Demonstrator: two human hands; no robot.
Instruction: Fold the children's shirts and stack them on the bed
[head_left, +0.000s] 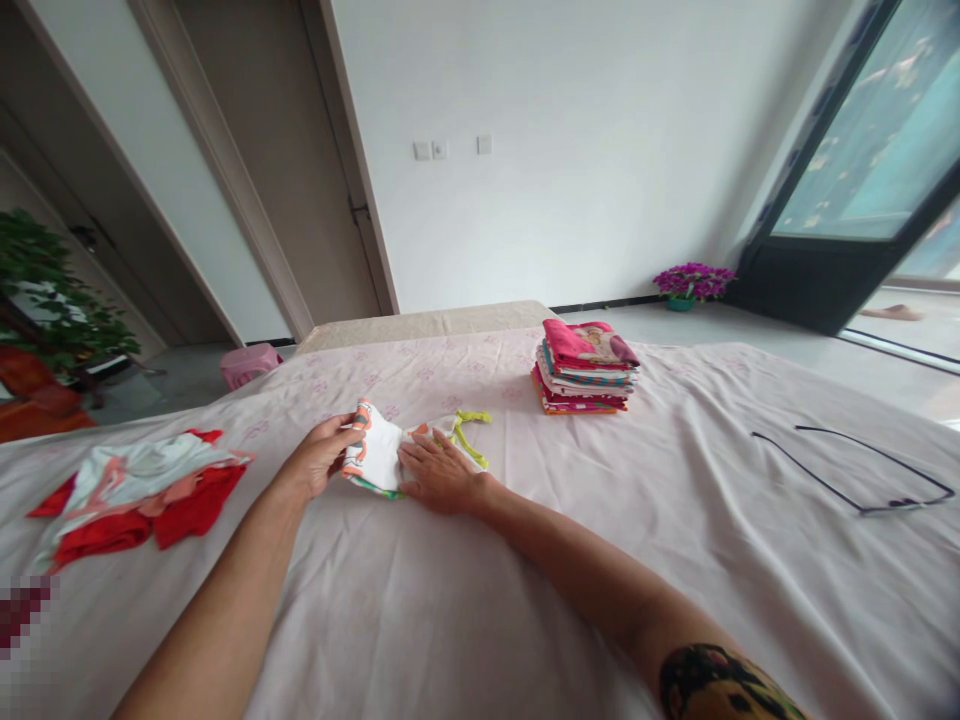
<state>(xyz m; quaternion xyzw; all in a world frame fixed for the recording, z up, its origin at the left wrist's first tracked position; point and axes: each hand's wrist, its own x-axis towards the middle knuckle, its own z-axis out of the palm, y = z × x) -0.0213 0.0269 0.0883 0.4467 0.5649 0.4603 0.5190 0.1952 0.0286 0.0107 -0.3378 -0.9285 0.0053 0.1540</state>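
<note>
A small white garment (384, 446) with orange print and yellow-green straps lies partly folded on the pale bed sheet (420, 620). My left hand (324, 452) pinches its left edge between thumb and fingers, lifting that side a little. Flat on the garment's middle rests my right hand (442, 474), fingers stretched out, pressing it against the sheet. The yellow-green straps (472, 432) stick out beyond my right hand. A green patterned part shows under the near edge. What lies beneath my right palm is hidden.
Right of my hands stands a stack of folded clothes (589, 368), a pink one on top. Loose red and white clothes (150, 490) lie at the left. Dark-framed glasses (862, 510) rest on the sheet at the right. A pink stool (250, 366) stands beyond the bed.
</note>
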